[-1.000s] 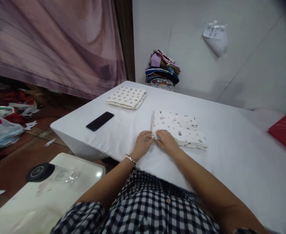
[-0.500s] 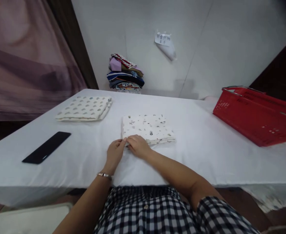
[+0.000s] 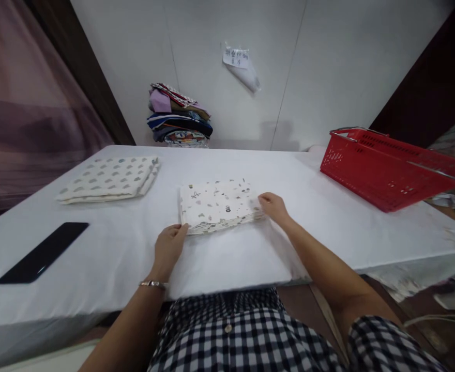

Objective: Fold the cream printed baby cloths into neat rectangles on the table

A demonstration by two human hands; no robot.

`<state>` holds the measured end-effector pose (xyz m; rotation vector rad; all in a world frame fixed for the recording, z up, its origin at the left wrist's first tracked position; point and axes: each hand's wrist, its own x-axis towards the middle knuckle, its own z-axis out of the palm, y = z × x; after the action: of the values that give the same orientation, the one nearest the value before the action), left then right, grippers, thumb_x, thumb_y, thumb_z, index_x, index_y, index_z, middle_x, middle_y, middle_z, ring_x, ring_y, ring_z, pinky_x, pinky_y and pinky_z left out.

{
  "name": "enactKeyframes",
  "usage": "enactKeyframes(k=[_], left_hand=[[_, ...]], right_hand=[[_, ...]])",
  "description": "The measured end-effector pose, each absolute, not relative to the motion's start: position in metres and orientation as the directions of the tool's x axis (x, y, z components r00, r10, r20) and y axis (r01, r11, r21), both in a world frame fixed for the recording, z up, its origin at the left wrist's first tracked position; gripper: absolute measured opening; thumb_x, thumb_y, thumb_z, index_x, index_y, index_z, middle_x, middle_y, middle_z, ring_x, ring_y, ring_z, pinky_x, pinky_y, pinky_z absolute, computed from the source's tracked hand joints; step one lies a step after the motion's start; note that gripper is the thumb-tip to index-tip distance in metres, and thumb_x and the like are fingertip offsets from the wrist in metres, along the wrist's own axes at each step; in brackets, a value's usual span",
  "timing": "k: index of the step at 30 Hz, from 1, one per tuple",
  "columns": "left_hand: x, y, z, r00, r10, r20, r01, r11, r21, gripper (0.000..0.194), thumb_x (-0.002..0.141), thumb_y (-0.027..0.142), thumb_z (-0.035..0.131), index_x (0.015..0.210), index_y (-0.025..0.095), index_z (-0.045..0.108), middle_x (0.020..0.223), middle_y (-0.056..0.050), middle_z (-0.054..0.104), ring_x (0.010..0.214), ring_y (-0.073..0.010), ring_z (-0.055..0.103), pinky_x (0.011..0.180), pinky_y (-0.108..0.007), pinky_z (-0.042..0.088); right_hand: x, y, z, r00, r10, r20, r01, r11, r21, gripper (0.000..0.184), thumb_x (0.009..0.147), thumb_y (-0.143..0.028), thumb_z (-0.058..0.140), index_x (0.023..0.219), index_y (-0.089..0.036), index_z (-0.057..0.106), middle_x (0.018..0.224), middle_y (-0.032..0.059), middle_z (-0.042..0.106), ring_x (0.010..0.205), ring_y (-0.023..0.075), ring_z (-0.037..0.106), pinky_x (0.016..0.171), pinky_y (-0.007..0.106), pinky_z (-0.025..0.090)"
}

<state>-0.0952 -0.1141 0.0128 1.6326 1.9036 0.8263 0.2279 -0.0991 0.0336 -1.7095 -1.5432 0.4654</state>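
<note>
A: Where is the folded cloth (image 3: 220,202) relative to the fingers?
B: On the white table (image 3: 220,268), set between both hands. Long axis roughly left-right, near edge angled slightly away toward the right end.
A: Which hand is nearer?
B: Both at the cloth. Near left corner is taken by the left hand (image 3: 170,245), so the cloth extends rightward and away from those fingers. Right edge is met by the right hand (image 3: 273,205).
A: Finger state?
B: Left corner looks pinched between thumb and fingers; right edge looks pinched too. Whether the right end is lifted cannot be told.
A: Delta from half a second ago?
B: Both hands were bunched at the near left corner then. Right hand has since been shifted to the opposite end; left kept at the corner. Layers along the near edge are now better exposed. View has been swung a little; the red basket (image 3: 390,168) is shown further left in frame.
</note>
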Motion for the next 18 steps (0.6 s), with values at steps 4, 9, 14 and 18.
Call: enactKeyframes(k=[4, 9, 14, 18], left_hand=[[-0.096, -0.113, 0.009, -0.160, 0.987, 0.032, 0.701, 0.091, 0.708, 0.044, 0.076, 0.053, 0.042, 0.059, 0.019, 0.064, 0.101, -0.004, 0.066, 0.100, -0.0233, 0.055, 0.088, -0.031, 0.040], [-0.097, -0.114, 0.008, -0.151, 0.988, 0.040, 0.699, 0.078, 0.711, 0.045, 0.076, 0.054, 0.042, 0.058, 0.019, 0.063, 0.101, -0.004, 0.066, 0.101, -0.0228, 0.055, 0.091, -0.031, 0.039], [-0.097, -0.113, 0.008, -0.167, 0.985, 0.035, 0.696, 0.092, 0.712, 0.043, 0.076, 0.053, 0.044, 0.061, 0.019, 0.065, 0.105, -0.006, 0.065, 0.103, -0.0233, 0.054, 0.093, -0.032, 0.038], [-0.097, -0.112, 0.007, -0.172, 0.984, 0.033, 0.692, 0.097, 0.715, 0.036, 0.074, 0.049, 0.048, 0.063, 0.020, 0.067, 0.104, -0.005, 0.066, 0.103, -0.0233, 0.055, 0.092, -0.033, 0.038]], right_hand=[[0.259, -0.104, 0.037, 0.274, 0.923, -0.269, 0.471, -0.373, -0.799, 0.027, 0.085, -0.036, 0.051, 0.070, -0.015, 0.058, 0.074, 0.0048, 0.065, 0.053, 0.0110, 0.056, 0.050, 0.023, 0.045], [0.255, -0.102, 0.042, 0.190, 0.866, -0.463, 0.465, -0.495, -0.734, 0.029, 0.078, -0.040, 0.064, 0.065, -0.015, 0.056, 0.062, 0.0028, 0.061, 0.044, 0.0088, 0.050, 0.040, 0.021, 0.037], [0.259, -0.093, 0.043, 0.159, 0.843, -0.514, 0.397, -0.532, -0.748, 0.025, 0.076, -0.032, 0.068, 0.064, -0.014, 0.056, 0.054, 0.0007, 0.057, 0.041, 0.0059, 0.044, 0.037, 0.018, 0.030], [0.259, -0.093, 0.039, 0.186, 0.805, -0.563, 0.449, -0.580, -0.680, 0.027, 0.077, -0.034, 0.066, 0.063, -0.013, 0.056, 0.050, 0.0005, 0.055, 0.040, 0.0066, 0.045, 0.036, 0.019, 0.029]])
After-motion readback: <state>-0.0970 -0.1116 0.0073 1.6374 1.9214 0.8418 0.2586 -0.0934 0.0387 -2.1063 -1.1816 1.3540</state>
